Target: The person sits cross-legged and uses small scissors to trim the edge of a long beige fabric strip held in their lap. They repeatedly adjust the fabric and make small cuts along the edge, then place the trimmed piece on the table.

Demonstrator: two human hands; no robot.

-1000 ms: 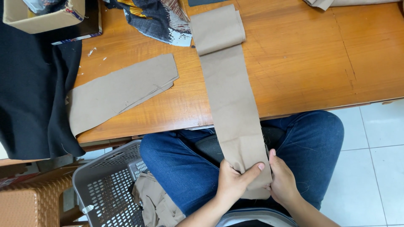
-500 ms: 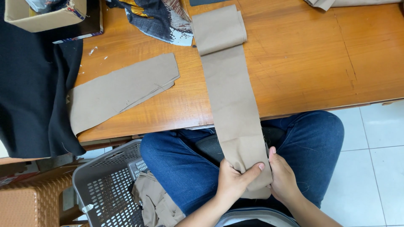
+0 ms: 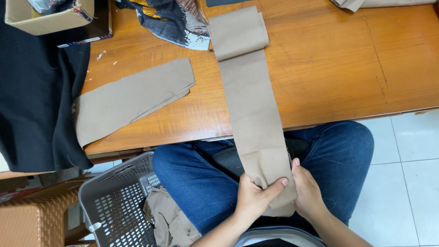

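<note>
A long tan strip of fabric (image 3: 251,110) runs from the wooden table (image 3: 343,64) down over its front edge onto my lap. Its far end is folded over on the tabletop. My left hand (image 3: 254,199) grips the near end of the strip, thumb laid across the cloth. My right hand (image 3: 308,194) holds the same end from the right side, fingers behind the fabric. Both hands rest above my blue-jeaned legs (image 3: 196,183).
A second tan fabric piece (image 3: 132,98) lies flat on the table's left part. Black cloth (image 3: 36,91) drapes over the left edge. A patterned dark fabric (image 3: 169,20) and a cardboard box (image 3: 48,16) sit at the back. A grey plastic basket (image 3: 114,206) with tan cloth stands by my left knee.
</note>
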